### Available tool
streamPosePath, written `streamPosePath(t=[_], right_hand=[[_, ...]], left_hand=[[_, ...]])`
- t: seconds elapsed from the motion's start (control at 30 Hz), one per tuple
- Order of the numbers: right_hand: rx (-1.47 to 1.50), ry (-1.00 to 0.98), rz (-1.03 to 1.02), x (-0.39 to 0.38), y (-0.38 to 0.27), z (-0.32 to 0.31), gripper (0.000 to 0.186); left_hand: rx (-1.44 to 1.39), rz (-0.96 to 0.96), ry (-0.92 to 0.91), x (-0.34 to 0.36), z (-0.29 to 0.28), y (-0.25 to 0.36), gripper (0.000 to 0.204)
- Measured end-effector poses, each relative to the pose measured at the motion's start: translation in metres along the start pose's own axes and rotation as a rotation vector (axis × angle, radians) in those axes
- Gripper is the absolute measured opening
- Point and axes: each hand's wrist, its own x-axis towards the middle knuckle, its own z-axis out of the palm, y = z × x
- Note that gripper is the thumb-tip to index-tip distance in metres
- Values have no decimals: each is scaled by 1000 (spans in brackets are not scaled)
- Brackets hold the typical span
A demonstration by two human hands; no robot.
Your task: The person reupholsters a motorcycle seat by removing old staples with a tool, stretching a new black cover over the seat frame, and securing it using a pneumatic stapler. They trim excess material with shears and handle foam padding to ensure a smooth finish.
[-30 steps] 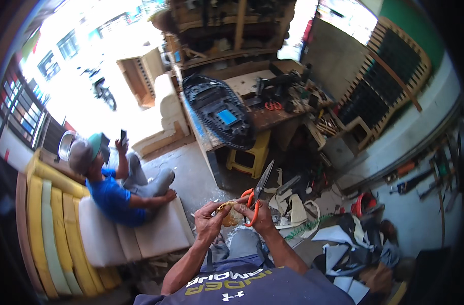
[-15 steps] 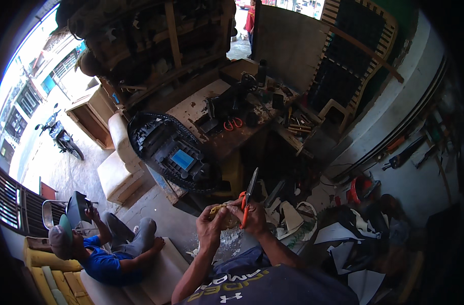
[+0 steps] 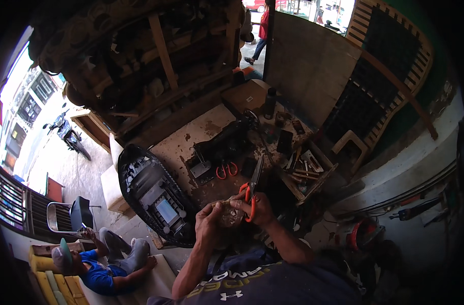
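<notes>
My left hand (image 3: 208, 222) pinches a small crumpled yellowish piece (image 3: 230, 215) that looks partly see-through, like plastic; its kind is not clear. From the other side, the fingertips of my right hand (image 3: 263, 210) meet the same piece. That right hand is closed round a pair of scissors (image 3: 254, 183) with orange handles, the blades pointing up and away from me. Both hands are close together in front of my chest, short of the work table (image 3: 177, 133).
On the table stand a black sewing machine (image 3: 222, 143), second orange-handled scissors (image 3: 227, 170) and an open drawer of tools (image 3: 307, 170). A large black oval thing (image 3: 155, 195) lies left of my hands. A seated person in blue (image 3: 97, 272) is at lower left.
The view has shifted, bringing the table and drawer closer to my hands. The scissors stay in my right hand and the yellowish piece between both hands. A person in the doorway has moved.
</notes>
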Motion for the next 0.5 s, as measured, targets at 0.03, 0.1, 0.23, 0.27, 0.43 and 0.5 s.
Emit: streamPosePath(t=[0.03,0.1,0.23,0.27,0.43,0.5], right_hand=[[45,18,18,8,0,-2,11],[16,70,-17,21,1,-11,12],[2,37,-20,38,3,-16,11],[31,36,-9,38,3,-13,12],[-32,70,-61,41,5,7,12],[-147,103,-123,41,9,16,13]], left_hand=[[29,21,12,6,6,6,42],[10,26,-56,14,20,23,50],[451,144,6,34,29,40,37],[484,137,30,40,25,39,34],[286,113,-12,49,8,38,32],[250,221,-64,46,15,46,34]])
